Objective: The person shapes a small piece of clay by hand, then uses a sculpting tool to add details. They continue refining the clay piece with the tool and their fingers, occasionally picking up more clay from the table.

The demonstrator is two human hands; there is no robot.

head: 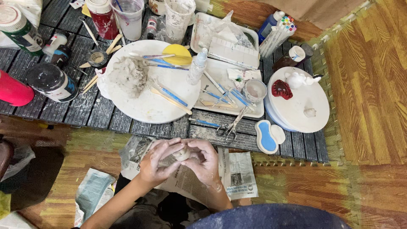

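You are pinching a small lump of pale clay (183,153) between both hands.

Your left hand (159,161) and right hand (206,163) are both closing their fingers around it, holding it above the newspaper (237,174), just in front of the scissors (231,127) and the big white plate (148,106) bearing a grey clay mound (129,76).

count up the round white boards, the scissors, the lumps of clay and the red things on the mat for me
Round white boards: 2, the large board and the turntable board
Scissors: 1
Clay lumps: 2, the big lump and the small piece between both hands
Red things: 3, jar, bottle, red shell piece
Total: 8
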